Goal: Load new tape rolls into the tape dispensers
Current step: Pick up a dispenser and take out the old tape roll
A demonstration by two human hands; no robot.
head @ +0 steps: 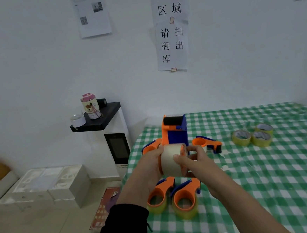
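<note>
Clear tape roll (172, 163) seated on an orange handheld dispenser (160, 166), held just in front of the upright blue-and-orange dispenser (176, 133). Left hand (152, 165) curled round its left end, right hand (194, 162) gripping its right end, thumb on the tape. Three yellowish tape rolls (251, 137) right of that upright dispenser.

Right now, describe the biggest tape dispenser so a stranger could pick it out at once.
Look at the green checked table. Near its far left corner stands the big dispenser. Unlike the small orange dispensers lying around it, it is upright and boxy, with a blue body and a black roller on top.
</note>
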